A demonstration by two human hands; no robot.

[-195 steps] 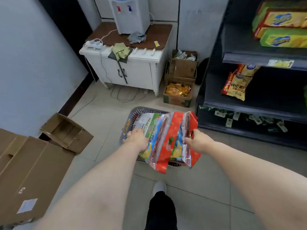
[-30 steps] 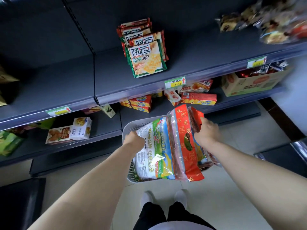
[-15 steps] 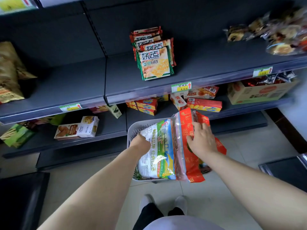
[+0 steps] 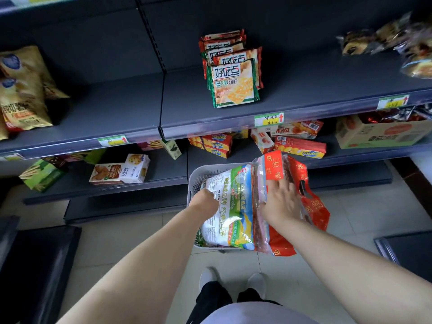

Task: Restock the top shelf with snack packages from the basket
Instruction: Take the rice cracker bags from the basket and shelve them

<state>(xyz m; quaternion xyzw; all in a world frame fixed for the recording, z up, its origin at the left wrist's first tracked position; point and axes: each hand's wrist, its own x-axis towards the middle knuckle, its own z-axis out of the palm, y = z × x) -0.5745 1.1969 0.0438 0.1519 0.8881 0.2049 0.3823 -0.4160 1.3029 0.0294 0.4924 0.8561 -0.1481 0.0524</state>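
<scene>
Left hand (image 4: 203, 202) grips the left rim of the grey basket (image 4: 197, 175), fingers curled over it. Right hand (image 4: 280, 203) lies with fingers straight and spread against the red snack package (image 4: 313, 206), which stands in the basket beside the white-and-green snack package (image 4: 230, 206). The dark shelf (image 4: 117, 106) lies above the basket.

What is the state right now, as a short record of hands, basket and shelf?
Left hand: grips the left rim of the white slotted plastic basket.
Right hand: fingers spread, resting on the red-and-clear snack bag.
Basket contents: that bag and a white-and-green snack bag, standing on edge.
Shelf: dark grey metal shelf above the basket holds a stack of green-edged biscuit packets.
</scene>
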